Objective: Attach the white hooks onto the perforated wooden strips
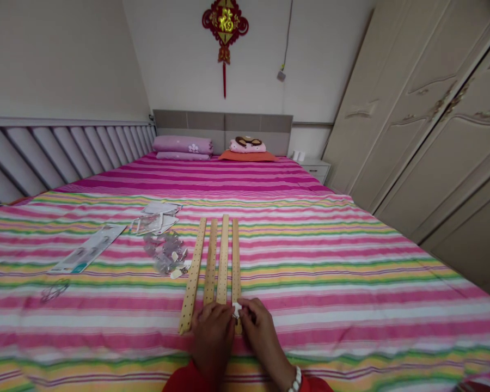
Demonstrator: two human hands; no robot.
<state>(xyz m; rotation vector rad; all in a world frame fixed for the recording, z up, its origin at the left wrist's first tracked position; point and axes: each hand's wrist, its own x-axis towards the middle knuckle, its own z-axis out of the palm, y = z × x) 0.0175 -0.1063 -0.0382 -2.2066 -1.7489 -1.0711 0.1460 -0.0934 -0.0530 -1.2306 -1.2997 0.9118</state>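
Thin loops [55, 290]: dark, tangled, flat on the striped sheet [114, 332] of the bed; material too small to tell.
Flat pack [89, 250]: long, pale, with a blue-green patch at its near end; lies slantwise.
Clear packets [157, 219]: loose stack, white and see-through; judged light and slippery.
Grey pile [165, 253]: small plastic-looking pieces heaped just beside the strips, some pale tabs among them; contents not identifiable.
Wooden strips, left three [193, 277]: judged light, stiff and sturdy, best taken by the long edges; pale yellow, straight, with rows of small holes. The leftmost slants most and stands apart from its neighbours at the near end.
Left hand [213, 329]: lies over the near ends of the middle strips, fingertips at the white piece's left edge; whether its grip is closed cannot be told.
Rightmost strip [236, 256]: judged to handle as the others; same wood, lying lengthwise, near end under the white piece.
White piece [237, 309]: between both hands; judged very light and easily bent, best pinched by its edges; small, flat-looking, dark detail below.
Right hand [258, 321]: grip pinched on the white piece's right edge.
Bracelet [296, 379]: pale beads, right wrist.
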